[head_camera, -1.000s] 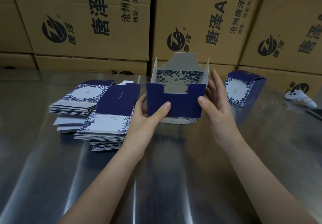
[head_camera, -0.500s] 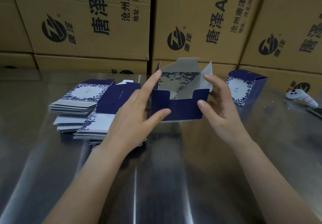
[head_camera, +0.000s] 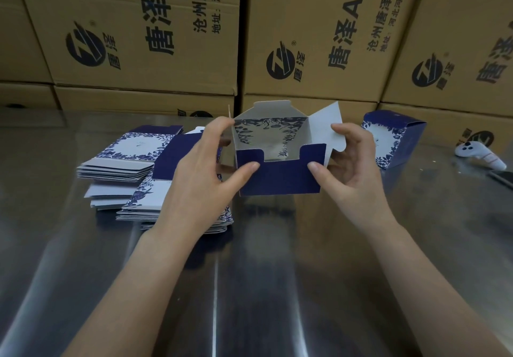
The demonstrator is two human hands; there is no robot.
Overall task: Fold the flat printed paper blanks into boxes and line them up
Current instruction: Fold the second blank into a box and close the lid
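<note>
A half-folded navy and white paper box [head_camera: 280, 174] is held up over the steel table, its open end toward me and its flaps spread. My left hand [head_camera: 202, 173] grips its left side, thumb on the navy front panel and fingers on the left flap. My right hand [head_camera: 351, 170] grips the right side, thumb on the front panel and fingers curled behind the white right flap. Stacks of flat printed blanks [head_camera: 125, 170] lie to the left, partly hidden by my left hand. One folded box [head_camera: 392, 138] stands to the right.
Large brown cartons [head_camera: 319, 37] with printed logos form a wall along the far edge of the steel table [head_camera: 263, 287]. A white controller [head_camera: 480, 155] and the corner of a dark flat object [head_camera: 503, 177] lie at the far right.
The box has been lifted and tilted toward me. My left hand shifted to the left flap and the right flap has swung outward under my right fingers.
</note>
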